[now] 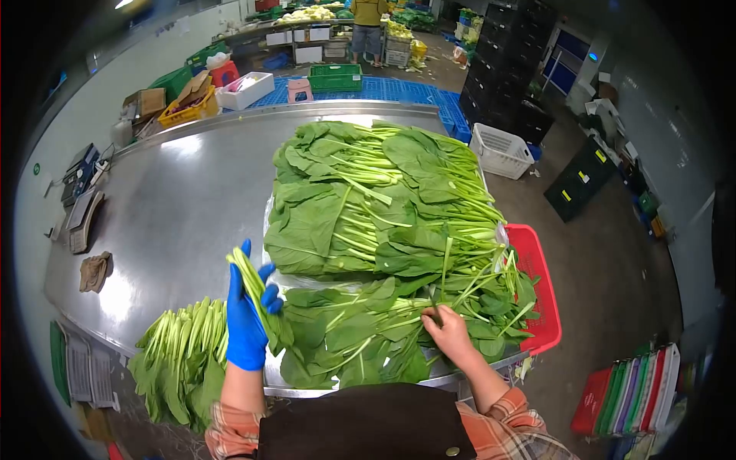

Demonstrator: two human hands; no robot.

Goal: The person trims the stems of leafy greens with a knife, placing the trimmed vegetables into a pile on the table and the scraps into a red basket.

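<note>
My left hand (247, 314), in a blue glove, grips a small bunch of leafy greens (261, 295) by the stems, leaves hanging toward me. Bare, my right hand (448, 330) pinches the stems of greens in the loose heap (383, 322) at the table's near edge. Behind that heap lies a large stacked pile of the same greens (376, 199). A sorted bundle of greens (180, 356) with pale stems lies to the left of my gloved hand.
The steel table (176, 207) stretches left and back. A red crate (537, 284) sits at its right edge, a white basket (500, 150) on the floor beyond. Cloth gloves (94, 271) lie at left. Another person (368, 27) stands far back among crates.
</note>
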